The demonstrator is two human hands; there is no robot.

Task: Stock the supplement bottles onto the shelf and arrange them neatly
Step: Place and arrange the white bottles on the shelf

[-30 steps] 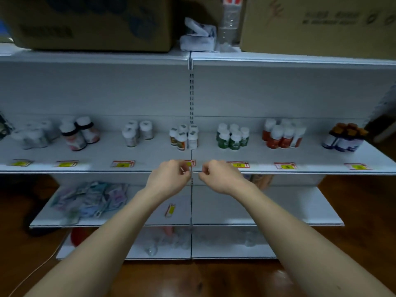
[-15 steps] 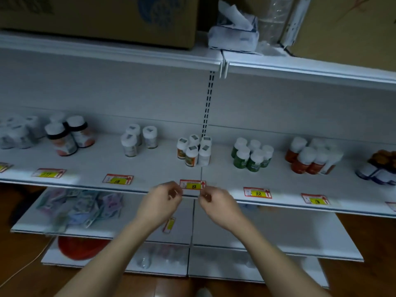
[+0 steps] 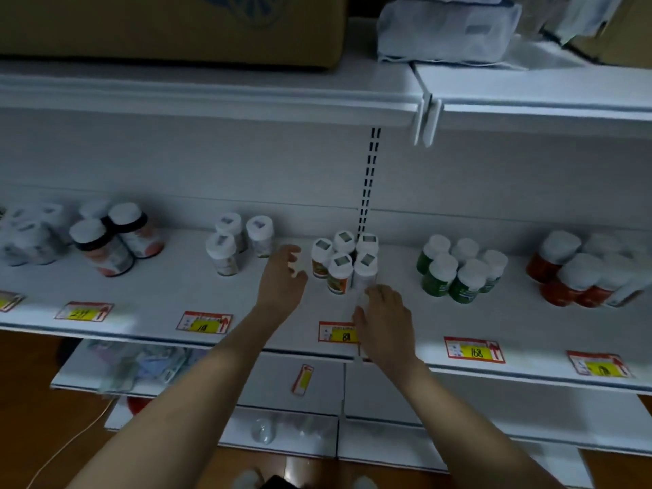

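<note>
Both hands moved up from the price tag, I see: left hand (image 3: 282, 277) and right hand (image 3: 382, 317) open beside upright bottles (image 3: 344, 264) on white shelf (image 3: 176, 291).

Middle shelf (image 3: 247, 298): white, two boards meeting at a seam near the centre; price tags (image 3: 204, 322) along its front edge.
Left end: blurred pale bottles (image 3: 28, 238), then dark-banded jars (image 3: 116, 238) with white lids.
Left of centre: three white-capped bottles (image 3: 240, 241), grouped toward the back.
At the seam: five orange-labelled bottles (image 3: 344, 262) in a tight cluster.
Right board: green bottles (image 3: 458, 271), then red bottles (image 3: 578, 273) toward the right end.
Top shelf (image 3: 211, 97): cardboard box (image 3: 169, 26) at left, wrapped pale pack (image 3: 448, 30) near the seam.
Lower shelf (image 3: 317, 379): loose flat packets (image 3: 141, 365) at left, one fallen tag (image 3: 302, 379) near the seam.
</note>
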